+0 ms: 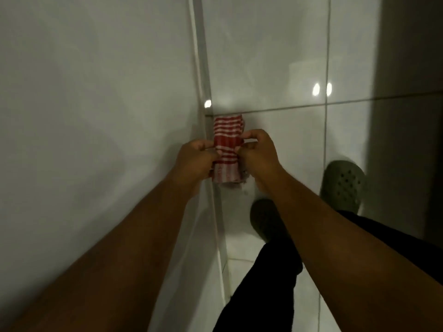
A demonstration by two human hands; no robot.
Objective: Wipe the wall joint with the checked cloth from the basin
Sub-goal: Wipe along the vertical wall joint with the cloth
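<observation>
I hold the checked cloth point(226, 149) bunched between both hands, just beside the wall joint point(208, 130), a pale strip running down where the smooth matte panel point(96, 116) meets the glossy tiles point(275, 68). My left hand point(195, 158) pinches the cloth's left edge, fingers closed on the soft fabric; my right hand point(260, 152) grips its right edge, fingertips curled tight into the red and white weave. The cloth is folded into a thick, wrinkled pad with a frayed lower edge. Below, my green perforated clogs point(342, 185) stand on shiny floor tiles.
</observation>
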